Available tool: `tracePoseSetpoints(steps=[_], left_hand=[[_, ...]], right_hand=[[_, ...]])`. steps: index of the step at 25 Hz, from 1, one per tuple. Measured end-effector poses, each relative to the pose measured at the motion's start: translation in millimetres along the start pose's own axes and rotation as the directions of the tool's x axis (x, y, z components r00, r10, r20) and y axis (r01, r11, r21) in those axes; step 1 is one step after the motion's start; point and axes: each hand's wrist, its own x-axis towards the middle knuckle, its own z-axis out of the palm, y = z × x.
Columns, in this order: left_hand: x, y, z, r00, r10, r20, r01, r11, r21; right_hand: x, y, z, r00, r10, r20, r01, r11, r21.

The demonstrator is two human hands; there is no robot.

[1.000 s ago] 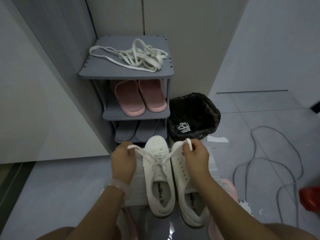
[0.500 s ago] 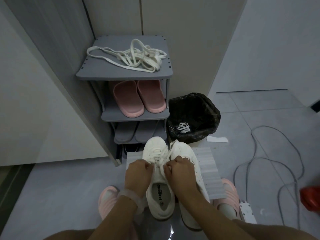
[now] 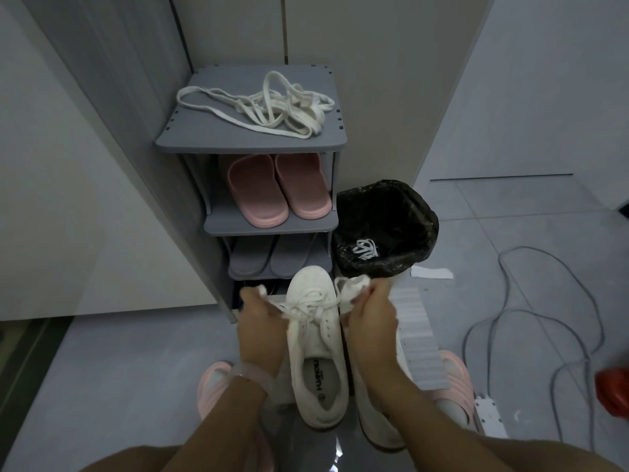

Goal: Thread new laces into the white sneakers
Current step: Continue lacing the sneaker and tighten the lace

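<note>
Two white sneakers stand side by side on the floor, toes toward the shoe rack. The left sneaker [image 3: 318, 362] has a white lace [image 3: 308, 306] crossed through its eyelets. My left hand [image 3: 260, 330] grips one end of that lace at the shoe's left side. My right hand [image 3: 371, 318] grips the other end, bunched in its fingers, to the right of the toe. My right hand and arm cover most of the right sneaker [image 3: 381, 424]. A loose tangle of white laces [image 3: 269, 109] lies on the rack's top shelf.
The grey shoe rack [image 3: 190, 139] holds pink slippers [image 3: 275, 192] and grey slippers [image 3: 265, 257]. A black-lined bin [image 3: 422, 212] with a small lace bundle stands to its right. My feet wear pink slippers [image 3: 212, 386]. Grey cables [image 3: 531, 321], a power strip and a red object lie at right.
My hands were together over the sneaker's tongue half a second ago. They have pulled apart, drawing the lace ends out to the left and right.
</note>
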Motion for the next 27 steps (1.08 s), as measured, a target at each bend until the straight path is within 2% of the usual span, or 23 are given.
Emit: tracePoseSetpoints(steps=[2, 4, 7, 12, 14, 16, 17, 19, 20, 21, 23, 24, 25, 27], left_hand=[[-4, 2, -8, 0.995, 0.026, -0.092, -0.027, 1.0, -0.003], [-10, 3, -6, 0.999, 0.042, -0.005, -0.042, 0.998, 0.038], [-12, -5, 10, 0.973, -0.011, 0.229, -0.044, 0.971, 0.233], [0, -7, 22, 0.952, 0.123, 0.279, -0.214, 0.922, 0.324], [-3, -4, 20, 0.937, 0.195, 0.29, -0.293, 0.891, 0.346], [-3, 6, 10, 0.946, 0.263, 0.189, -0.31, 0.904, 0.294], [1, 15, 1, 0.947, 0.316, 0.055, -0.32, 0.916, 0.243], [15, 32, -21, 0.886, 0.398, -0.237, -0.364, 0.915, 0.175], [23, 34, -30, 0.876, 0.399, -0.271, -0.358, 0.914, 0.191], [28, 32, -37, 0.905, 0.36, -0.229, -0.307, 0.922, 0.237], [30, 17, -34, 0.976, 0.213, -0.046, -0.181, 0.91, 0.373], [26, 10, -27, 0.975, 0.207, 0.078, -0.22, 0.881, 0.418], [20, 5, -18, 0.944, 0.237, 0.228, -0.319, 0.831, 0.456], [7, 2, 1, 0.832, 0.215, 0.512, -0.493, 0.711, 0.501]], right_hand=[[6, -2, -7, 0.996, 0.025, -0.087, -0.02, 0.998, 0.064], [4, -1, -9, 0.999, 0.03, 0.032, -0.028, 0.998, -0.047], [-2, 11, -1, 0.952, -0.015, 0.305, 0.121, 0.935, -0.334], [-5, 13, 8, 0.865, -0.119, 0.487, 0.338, 0.856, -0.392], [-7, 15, 11, 0.832, -0.112, 0.543, 0.374, 0.836, -0.401], [-7, 16, 10, 0.826, -0.086, 0.557, 0.376, 0.821, -0.431], [-6, 16, 10, 0.83, -0.074, 0.552, 0.369, 0.816, -0.445], [-6, 16, 9, 0.835, -0.072, 0.546, 0.368, 0.811, -0.455], [-6, 15, 9, 0.833, -0.07, 0.548, 0.37, 0.807, -0.46], [-7, 15, 9, 0.829, -0.059, 0.555, 0.371, 0.801, -0.47], [-8, 13, 10, 0.833, -0.052, 0.55, 0.37, 0.792, -0.486], [-7, 13, 9, 0.85, -0.068, 0.523, 0.367, 0.79, -0.492], [-6, 12, 8, 0.862, -0.089, 0.498, 0.366, 0.79, -0.492], [-4, 11, 8, 0.852, -0.142, 0.505, 0.413, 0.775, -0.479]])
